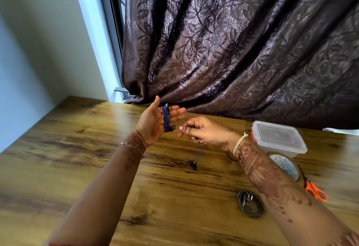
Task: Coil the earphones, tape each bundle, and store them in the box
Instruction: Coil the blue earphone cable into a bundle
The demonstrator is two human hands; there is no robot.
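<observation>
A blue earphone cord (166, 118) is wound in several loops around the fingers of my left hand (153, 121), which is raised palm-up above the wooden table (77, 158). My right hand (202, 131) pinches the free end of the same cord just right of the loops. The cord's tail hangs below that hand and ends in a dark plug (194, 165) near the table. A black coiled earphone bundle (251, 204) lies on the table under my right forearm. The clear plastic box (278, 138) with its lid on stands at the right.
A roll of tape (287, 166) lies in front of the box, partly hidden by my forearm. Orange-handled scissors (313, 187) lie to its right. A dark patterned curtain (242, 51) hangs over the table's far edge. A wall and window frame stand at the left.
</observation>
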